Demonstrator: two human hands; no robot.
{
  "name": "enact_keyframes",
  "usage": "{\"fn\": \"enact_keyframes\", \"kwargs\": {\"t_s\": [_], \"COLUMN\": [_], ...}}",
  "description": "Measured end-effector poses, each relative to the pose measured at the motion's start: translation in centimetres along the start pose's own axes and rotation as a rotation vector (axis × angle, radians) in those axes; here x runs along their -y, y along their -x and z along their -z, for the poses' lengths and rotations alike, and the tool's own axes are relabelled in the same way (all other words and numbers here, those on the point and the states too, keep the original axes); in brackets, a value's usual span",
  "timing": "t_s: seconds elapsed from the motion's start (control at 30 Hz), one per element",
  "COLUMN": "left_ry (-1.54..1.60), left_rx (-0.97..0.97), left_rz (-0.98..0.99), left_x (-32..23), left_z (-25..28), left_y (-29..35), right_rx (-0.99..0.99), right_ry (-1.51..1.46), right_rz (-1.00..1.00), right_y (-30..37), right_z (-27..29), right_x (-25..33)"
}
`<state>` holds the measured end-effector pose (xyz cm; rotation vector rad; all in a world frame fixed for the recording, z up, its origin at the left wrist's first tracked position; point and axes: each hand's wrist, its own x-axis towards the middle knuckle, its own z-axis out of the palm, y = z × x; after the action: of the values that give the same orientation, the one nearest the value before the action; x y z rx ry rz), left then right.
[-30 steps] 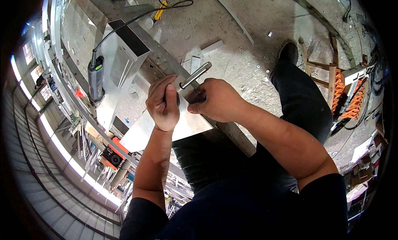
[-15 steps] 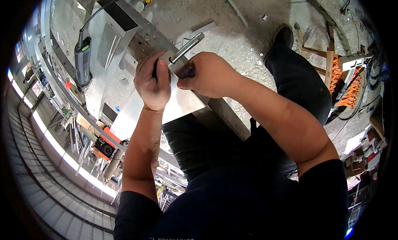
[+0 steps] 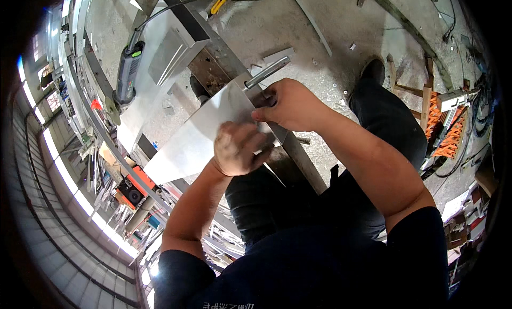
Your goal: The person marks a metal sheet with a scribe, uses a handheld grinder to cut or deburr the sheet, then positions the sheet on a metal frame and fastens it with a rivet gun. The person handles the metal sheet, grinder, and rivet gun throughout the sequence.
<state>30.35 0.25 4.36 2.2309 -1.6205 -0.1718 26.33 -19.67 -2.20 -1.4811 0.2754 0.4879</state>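
A bright sheet-metal piece (image 3: 194, 133) lies slanted in front of me across a dark metal beam (image 3: 301, 157). A shiny metal rod (image 3: 268, 72) sticks up and to the right from its far corner. Beside the rod's base, my right hand (image 3: 290, 103) is closed at the piece's right edge, thumb and fingers pinched together; what lies between them is mostly hidden. My left hand (image 3: 240, 146) is over the piece's near right part, its fingers bent and smeared by motion, so its grip does not show.
At the far left lies a corded angle grinder (image 3: 128, 71) beside a box-shaped metal profile (image 3: 178, 37). A yellow-handled cutter (image 3: 218, 4) is on the floor beyond. On the right stands a wooden frame (image 3: 424, 90) near orange material (image 3: 445, 130). An orange machine (image 3: 133, 189) sits at left.
My left hand has left the rod's base and come nearer, over the sheet-metal piece. My right hand stays at the edge by the rod. The whole view has shifted somewhat.
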Motion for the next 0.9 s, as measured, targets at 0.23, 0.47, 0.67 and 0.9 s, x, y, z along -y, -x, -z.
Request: {"fn": "enact_keyframes", "kwargs": {"t_s": [0.23,0.47,0.67,0.9], "left_ry": [-0.157,-0.149,-0.146,-0.138], "left_rx": [0.111,0.171,0.207,0.243], "left_rz": [-0.105,-0.057,-0.041,-0.046], "left_x": [-0.3,-0.4,-0.6,-0.3], "left_z": [-0.9,-1.0,-1.0,-1.4], "left_y": [-0.6,-1.1,-1.1,-1.0], "right_rx": [0.106,0.097,-0.092,-0.472], "right_ry": [-0.011,-0.105,-0.327,-0.502], "right_rz": [-0.108,-0.114,-0.139,-0.064], "right_y": [-0.7,-0.3,-1.3,-1.3], "right_z": [0.6,1.0,0.6,2.9], "right_x": [0.4,0.6,0.0,-0.1]}}
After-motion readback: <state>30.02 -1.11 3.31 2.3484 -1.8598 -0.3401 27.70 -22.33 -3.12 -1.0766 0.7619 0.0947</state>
